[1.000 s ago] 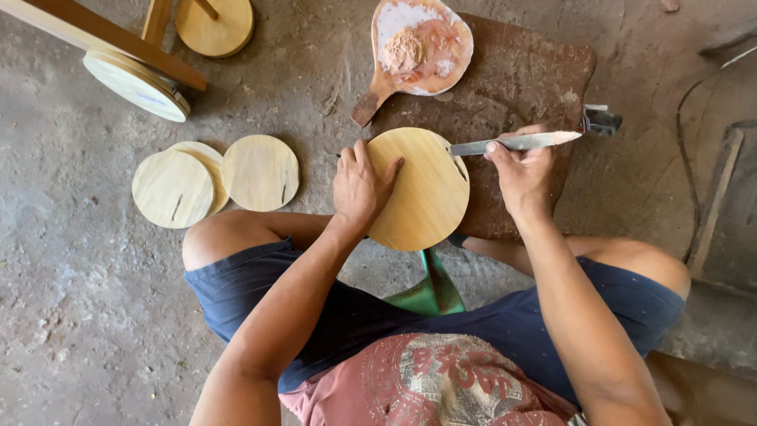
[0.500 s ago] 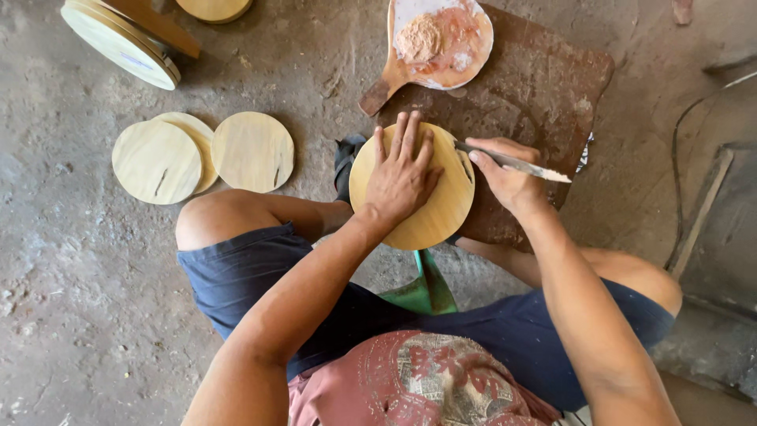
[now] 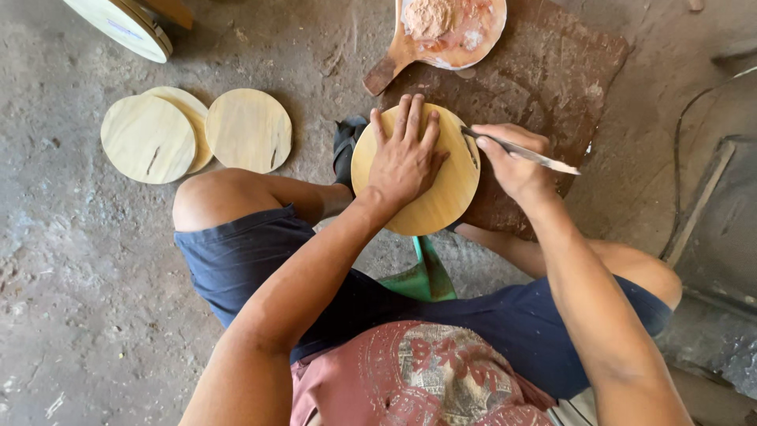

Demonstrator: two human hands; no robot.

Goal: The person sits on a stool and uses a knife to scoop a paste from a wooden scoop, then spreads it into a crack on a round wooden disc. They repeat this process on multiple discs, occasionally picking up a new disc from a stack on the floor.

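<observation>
head: paddle dish (image 3: 465, 49) holds putty (image 3: 430, 17) (pinkish heap).

Even, soft daylight fills the view, a little brighter at the left, where the floor (image 3: 71, 260) looks pale and washed. Shadows are short and soft-edged, darkest under the knee. No glare. Focus is sharp throughout, with slight wide-angle stretching toward the corners.

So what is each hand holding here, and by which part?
The right hand holds a thin metal blade around its middle, tip at the round wooden disc's edge. The left hand lies flat on the disc, no grip.
</observation>
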